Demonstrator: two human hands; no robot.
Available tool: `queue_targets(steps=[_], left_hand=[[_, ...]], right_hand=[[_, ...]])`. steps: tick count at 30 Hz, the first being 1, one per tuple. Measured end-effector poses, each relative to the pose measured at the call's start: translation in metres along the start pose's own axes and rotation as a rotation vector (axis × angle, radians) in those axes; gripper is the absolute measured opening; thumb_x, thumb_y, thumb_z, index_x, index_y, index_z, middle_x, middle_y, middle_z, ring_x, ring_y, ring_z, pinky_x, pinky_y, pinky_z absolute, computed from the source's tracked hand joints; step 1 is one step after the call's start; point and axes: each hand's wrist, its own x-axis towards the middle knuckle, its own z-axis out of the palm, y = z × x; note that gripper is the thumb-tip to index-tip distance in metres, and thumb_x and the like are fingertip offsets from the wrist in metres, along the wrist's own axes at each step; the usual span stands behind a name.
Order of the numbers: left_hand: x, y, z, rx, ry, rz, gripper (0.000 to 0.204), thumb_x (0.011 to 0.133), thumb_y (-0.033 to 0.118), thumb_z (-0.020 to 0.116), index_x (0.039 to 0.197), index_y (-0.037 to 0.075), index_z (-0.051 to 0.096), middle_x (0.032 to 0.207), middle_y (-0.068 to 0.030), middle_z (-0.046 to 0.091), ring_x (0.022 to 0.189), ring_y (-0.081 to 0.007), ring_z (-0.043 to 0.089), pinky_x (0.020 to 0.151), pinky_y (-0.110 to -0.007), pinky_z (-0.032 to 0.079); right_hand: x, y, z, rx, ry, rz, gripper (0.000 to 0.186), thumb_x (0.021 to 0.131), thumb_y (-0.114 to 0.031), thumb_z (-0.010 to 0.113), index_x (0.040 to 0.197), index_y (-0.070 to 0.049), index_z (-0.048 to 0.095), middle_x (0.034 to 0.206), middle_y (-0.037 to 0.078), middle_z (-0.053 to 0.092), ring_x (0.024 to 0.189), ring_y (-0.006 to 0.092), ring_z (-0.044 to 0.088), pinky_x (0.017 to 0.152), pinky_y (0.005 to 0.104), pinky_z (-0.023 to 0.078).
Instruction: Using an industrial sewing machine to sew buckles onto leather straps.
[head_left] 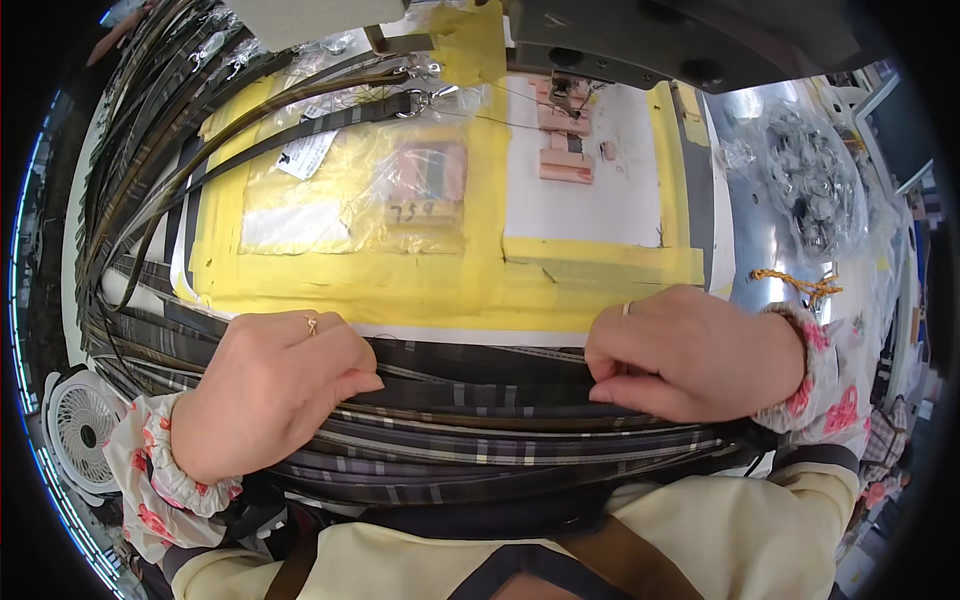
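Note:
My left hand (285, 385) and my right hand (690, 355) are both closed in a pinch at the near edge of the yellow-taped work surface (400, 290). Between them a dark plaid strap (480, 393) runs crosswise, its ends gripped by my thumbs and fingers. More plaid straps (500, 448) lie in a thick layer right below my hands, close to my body. Beyond, two straps with metal snap hooks (416, 101) stretch over the surface's left half, a white tag (306, 155) beside them. Pink blocks (566, 165) sit on the white panel at the far right.
A dark machine body (690, 40) overhangs the far side. Many straps (120, 180) hang in a bundle along the left. At right lie a clear bag of metal hardware (810, 185) and a yellow twisted cord (797, 283). A white fan (84, 432) stands at lower left.

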Motion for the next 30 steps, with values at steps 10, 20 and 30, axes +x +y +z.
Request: queue_targets(steps=[10, 20, 30], left_hand=[[0.003, -0.006, 0.0, -0.164, -0.055, 0.017, 0.023, 0.065, 0.008, 0.08, 0.081, 0.003, 0.064, 0.083, -0.0081, 0.059, 0.079, -0.0253, 0.058, 0.067, -0.032, 0.045], [0.009, -0.013, -0.008, -0.261, -0.096, -0.047, 0.015, 0.072, 0.008, 0.075, 0.077, 0.003, 0.062, 0.069, -0.007, 0.06, 0.066, -0.024, 0.059, 0.061, -0.032, 0.044], [0.005, -0.024, -0.018, -0.345, -0.257, -0.002, 0.019, 0.073, 0.005, 0.075, 0.089, 0.001, 0.065, 0.081, -0.0076, 0.062, 0.071, -0.0198, 0.062, 0.063, -0.03, 0.049]], right_hand=[[0.006, 0.005, -0.007, 0.178, 0.013, 0.066, 0.011, 0.081, -0.006, 0.063, 0.081, -0.003, 0.052, 0.062, 0.011, 0.056, 0.06, 0.0316, 0.057, 0.055, 0.0364, 0.044], [0.012, -0.003, -0.012, 0.187, -0.143, 0.038, 0.017, 0.079, -0.014, 0.07, 0.081, -0.004, 0.055, 0.066, 0.008, 0.059, 0.062, 0.0255, 0.06, 0.055, 0.0337, 0.044], [0.015, -0.001, -0.007, 0.153, -0.127, 0.014, 0.015, 0.075, -0.004, 0.071, 0.077, -0.004, 0.055, 0.063, 0.007, 0.057, 0.058, 0.0235, 0.058, 0.053, 0.0329, 0.043]])
